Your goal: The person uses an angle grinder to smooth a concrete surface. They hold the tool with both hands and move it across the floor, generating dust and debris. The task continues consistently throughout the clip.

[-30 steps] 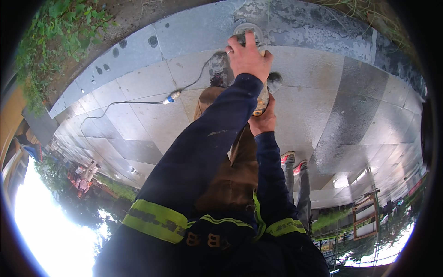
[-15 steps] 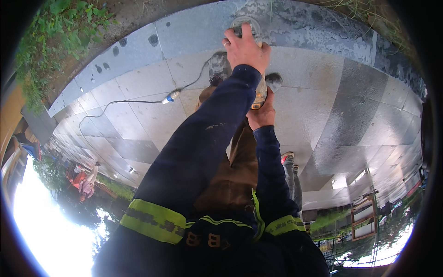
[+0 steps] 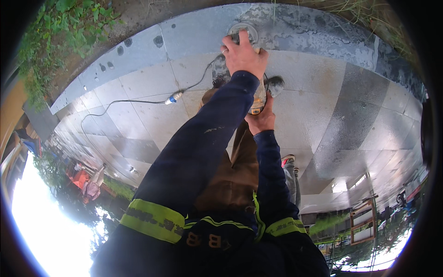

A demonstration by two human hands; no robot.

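Upper centre: left hand (image 3: 244, 57) curls over angle grinder (image 3: 257, 107), right hand (image 3: 263, 119) wraps its rear; round head (image 3: 250, 31) sits slightly farther left along grey stone band (image 3: 198, 34), shifting the worked spot.

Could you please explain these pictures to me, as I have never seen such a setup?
No robot here: these are a person's bare left hand and right hand, seen by a wide camera worn on the head, looking down, so straight edges bend. They hold a yellowish power tool: left at its round front end, right around its rear. The front end is over a grey stone border; paler tiles adjoin it, and on them lies a dark cord with a blue-and-white connector.
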